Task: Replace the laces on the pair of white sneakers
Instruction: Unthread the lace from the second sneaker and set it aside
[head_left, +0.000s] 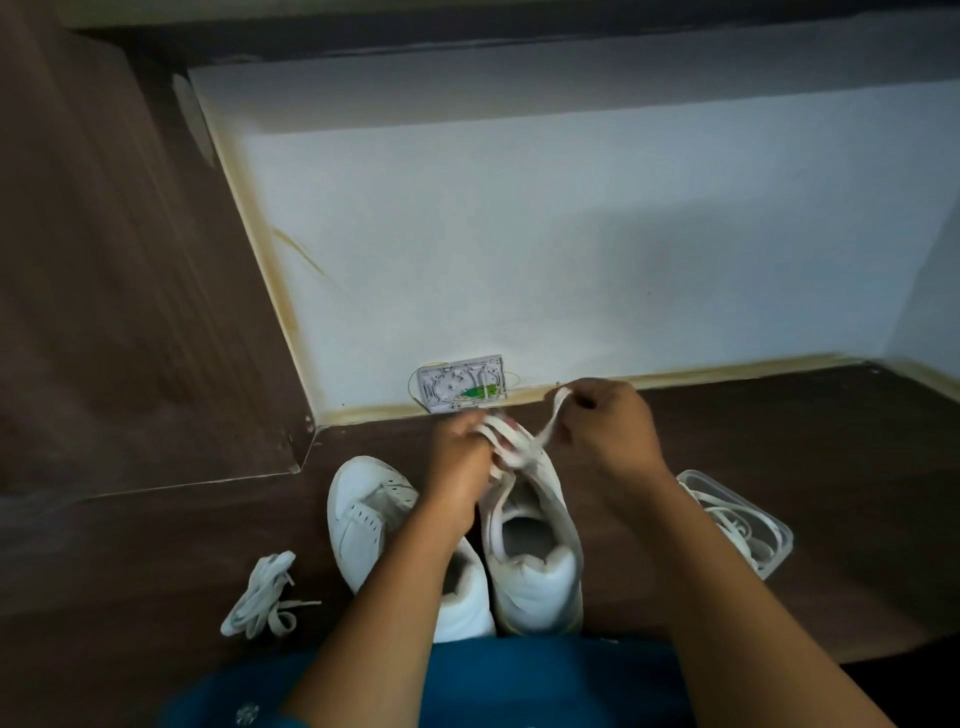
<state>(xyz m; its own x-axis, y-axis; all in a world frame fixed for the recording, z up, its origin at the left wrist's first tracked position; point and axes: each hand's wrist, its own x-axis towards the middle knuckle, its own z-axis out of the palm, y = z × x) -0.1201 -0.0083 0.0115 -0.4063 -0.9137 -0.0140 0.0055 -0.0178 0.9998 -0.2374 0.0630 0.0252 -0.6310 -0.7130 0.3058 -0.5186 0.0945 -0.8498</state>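
While left hand (460, 452) curls round the crossed lace (549, 422) at the front of the half-laced sneaker (535, 551), bottom centre of frame, right hand (608, 421) pinches one lace end lifted off the shoe. Second sneaker (363, 519) just beside it on the left, eyelets bare. Loose lace bundle (265, 592) lower left; clear tub (784, 535) holding more laces, right.

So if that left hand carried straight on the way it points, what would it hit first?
Probably the small white plastic wall box, just beyond the laced white sneaker the left hand grips; depth is unclear.
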